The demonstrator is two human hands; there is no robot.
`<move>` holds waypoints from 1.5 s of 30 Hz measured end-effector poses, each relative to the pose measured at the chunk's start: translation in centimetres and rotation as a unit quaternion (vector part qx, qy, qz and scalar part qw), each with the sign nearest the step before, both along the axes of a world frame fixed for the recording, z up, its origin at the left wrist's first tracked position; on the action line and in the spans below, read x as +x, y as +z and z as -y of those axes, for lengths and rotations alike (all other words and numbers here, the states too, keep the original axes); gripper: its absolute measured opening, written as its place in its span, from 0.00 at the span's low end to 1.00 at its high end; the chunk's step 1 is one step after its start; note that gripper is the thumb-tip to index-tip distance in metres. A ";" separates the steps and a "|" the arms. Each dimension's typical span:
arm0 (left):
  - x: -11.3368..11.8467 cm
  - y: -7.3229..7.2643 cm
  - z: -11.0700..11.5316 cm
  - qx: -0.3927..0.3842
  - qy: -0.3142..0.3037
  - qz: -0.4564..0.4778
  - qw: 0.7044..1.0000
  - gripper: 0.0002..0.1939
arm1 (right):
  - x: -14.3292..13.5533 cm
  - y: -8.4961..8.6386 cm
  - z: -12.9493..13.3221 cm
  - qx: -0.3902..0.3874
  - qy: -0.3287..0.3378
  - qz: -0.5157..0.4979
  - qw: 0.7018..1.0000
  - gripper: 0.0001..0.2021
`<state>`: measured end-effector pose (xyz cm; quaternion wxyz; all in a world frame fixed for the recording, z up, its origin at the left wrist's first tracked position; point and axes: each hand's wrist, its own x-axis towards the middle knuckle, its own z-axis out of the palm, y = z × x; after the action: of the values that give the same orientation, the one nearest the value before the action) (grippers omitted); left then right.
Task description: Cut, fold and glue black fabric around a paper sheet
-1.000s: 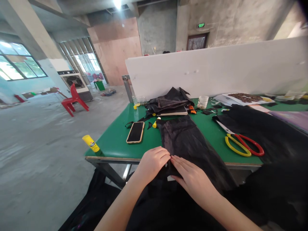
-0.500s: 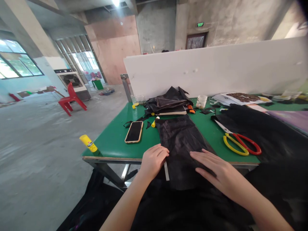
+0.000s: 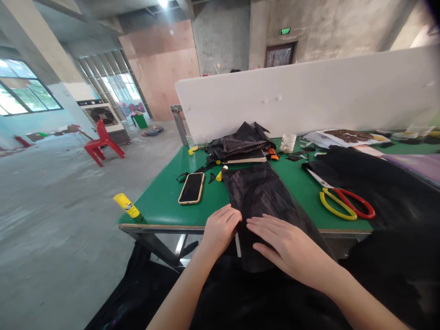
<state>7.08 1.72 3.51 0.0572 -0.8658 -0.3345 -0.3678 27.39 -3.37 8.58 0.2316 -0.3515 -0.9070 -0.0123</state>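
Note:
A thin, wrinkled black sheet [image 3: 271, 192] lies over the table's front edge and hangs toward me. At its left edge my left hand [image 3: 222, 231] is closed, fingers bent over the border and holding it. A narrow white strip [image 3: 238, 246] shows just below those fingers. My right hand [image 3: 287, 245] rests flat on the sheet, fingers stretched out and pointing left, a short gap from my left hand. Scissors [image 3: 347, 201] with one yellow and one red handle lie to the right, blades partly against black material [image 3: 371, 183].
On the green table [image 3: 165, 197] are a phone [image 3: 191, 188], a yellow glue stick [image 3: 126, 205] at the left corner, a small yellow tube [image 3: 221, 174], a clear jar [image 3: 288, 143] and a heap of black sheets [image 3: 240, 140]. A white panel [image 3: 292, 98] stands behind.
My right hand has slid left across the black sheet, nearer my left hand. The sheet's right part shows more now. My left hand stays at the left edge.

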 end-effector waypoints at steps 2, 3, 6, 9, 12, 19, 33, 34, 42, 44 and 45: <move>0.0 -0.2 0.0 0.011 -0.014 0.006 1.000 0.12 | -0.7 -0.3 0.0 0.010 0.008 -0.001 1.000 0.16; 0.0 -0.4 0.0 0.016 -0.023 0.006 1.000 0.13 | -0.9 -0.5 0.0 0.015 0.008 -0.001 1.000 0.15; 0.1 -0.9 0.0 0.020 -0.038 -0.012 0.999 0.15 | -1.3 -1.1 0.3 0.018 0.004 -0.002 1.000 0.15; 0.2 -1.5 -0.1 0.013 -0.031 -0.027 0.999 0.14 | -1.6 -1.1 0.3 0.003 -0.011 -0.011 1.000 0.14; 0.2 -1.6 -0.1 0.000 -0.022 -0.027 0.999 0.14 | -2.2 -0.7 -0.1 -0.013 -0.022 -0.011 1.000 0.11; 0.3 -1.2 0.0 -0.040 -0.012 -0.012 0.999 0.14 | -4.7 -0.2 0.3 0.033 -0.104 -0.008 0.994 0.16; 0.1 0.0 0.1 -0.087 -0.026 -0.060 0.994 0.16 | -5.4 -3.0 3.9 0.112 -0.127 -0.076 0.983 0.27; 0.1 0.1 0.1 -0.093 -0.022 -0.062 0.993 0.16 | -5.4 -3.3 3.8 0.120 -0.139 -0.089 0.979 0.24; 0.2 0.3 0.1 -0.097 -0.010 -0.035 0.995 0.15 | -5.9 -4.2 2.3 0.135 -0.155 -0.167 0.964 0.14; 0.2 0.0 0.0 -0.078 -0.012 -0.035 0.996 0.15 | -5.6 -4.3 2.4 0.134 -0.125 -0.182 0.966 0.14; 0.1 -0.1 0.0 -0.067 -0.012 -0.037 0.997 0.15 | -5.4 -4.3 2.4 0.137 -0.109 -0.189 0.966 0.14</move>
<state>7.22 1.70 3.37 0.0069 -0.8846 -0.3455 -0.3132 22.01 -5.80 4.25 0.4418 -0.4094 -0.7925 -0.0955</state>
